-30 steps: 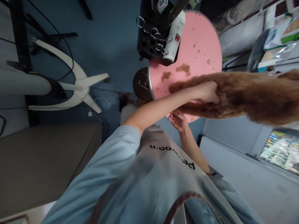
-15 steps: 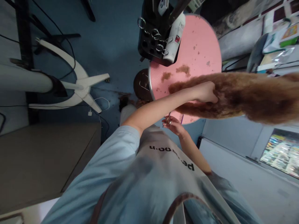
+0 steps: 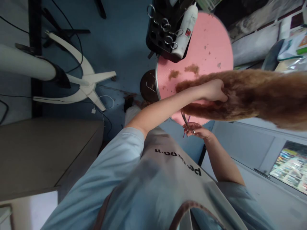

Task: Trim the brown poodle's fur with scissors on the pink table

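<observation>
A dog with brown fluffy fur [image 3: 268, 95] stretches from the pink round table [image 3: 211, 35] to the right edge of the view; its head does not show. My left hand [image 3: 216, 91] is closed on the fur of its body, the arm reaching across the table. Below it, my right hand [image 3: 200, 130] holds a pair of scissors [image 3: 184, 116] by the finger rings, the blades pointing up beside the dog's lower leg. A thin purple strip shows by the scissors; I cannot tell what it is.
A black holder [image 3: 157, 41] with several ringed scissors and a white bottle [image 3: 185, 32] sits at the table's rim. Clumps of cut fur [image 3: 192, 68] lie on the table. A brown round stool [image 3: 148, 86] and a white-legged stand [image 3: 87, 81] are left on the floor.
My right hand has moved right and slightly down, and the scissor blades now show more clearly. My left hand keeps its grip on the fur. The whole view has shifted a little.
</observation>
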`<action>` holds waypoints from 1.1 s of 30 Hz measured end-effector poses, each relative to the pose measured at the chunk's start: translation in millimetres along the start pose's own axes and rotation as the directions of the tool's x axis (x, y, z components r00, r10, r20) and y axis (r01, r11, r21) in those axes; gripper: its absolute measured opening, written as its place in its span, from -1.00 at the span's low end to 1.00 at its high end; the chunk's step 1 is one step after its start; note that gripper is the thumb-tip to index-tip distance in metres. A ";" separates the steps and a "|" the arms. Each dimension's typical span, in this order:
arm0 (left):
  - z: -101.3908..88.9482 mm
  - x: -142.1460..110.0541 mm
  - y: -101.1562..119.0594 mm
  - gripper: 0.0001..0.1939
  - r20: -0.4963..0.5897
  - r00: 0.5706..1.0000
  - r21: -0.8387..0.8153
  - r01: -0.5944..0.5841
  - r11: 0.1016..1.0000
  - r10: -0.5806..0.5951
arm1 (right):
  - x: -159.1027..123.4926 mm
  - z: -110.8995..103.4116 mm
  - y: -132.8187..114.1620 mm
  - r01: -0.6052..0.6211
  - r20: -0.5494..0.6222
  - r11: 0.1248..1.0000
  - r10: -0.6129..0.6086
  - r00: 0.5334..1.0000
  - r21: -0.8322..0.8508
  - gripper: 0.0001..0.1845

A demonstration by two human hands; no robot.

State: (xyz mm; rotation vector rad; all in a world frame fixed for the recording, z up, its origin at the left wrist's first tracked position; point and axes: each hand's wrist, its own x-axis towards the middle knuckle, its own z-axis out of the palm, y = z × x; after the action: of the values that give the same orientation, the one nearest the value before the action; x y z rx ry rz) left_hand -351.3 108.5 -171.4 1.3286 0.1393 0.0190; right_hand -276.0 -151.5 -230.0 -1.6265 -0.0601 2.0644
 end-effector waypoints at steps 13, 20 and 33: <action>5.2 -1.1 -2.2 -0.79 -0.067 0.997 0.050 -0.034 0.998 0.037 | 17.0 7.3 6.7 0.073 -0.049 0.997 -0.073 0.996 -0.001 -0.49; 7.5 -5.3 0.9 -0.76 -0.111 0.993 0.038 -0.027 0.999 0.031 | 22.7 1.7 9.5 -0.001 -0.077 0.990 -0.010 0.997 -0.139 -0.47; 10.7 -6.3 -8.3 -0.76 -0.100 0.994 0.002 -0.050 0.999 0.050 | 24.1 -37.2 20.2 -0.099 -0.144 0.788 0.013 0.990 -0.608 -0.65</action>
State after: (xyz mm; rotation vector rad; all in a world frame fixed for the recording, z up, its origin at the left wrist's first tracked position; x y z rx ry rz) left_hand -356.9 95.5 -176.3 1.3310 0.1908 0.1275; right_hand -252.7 -169.2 -269.0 -2.1587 -0.7203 2.0956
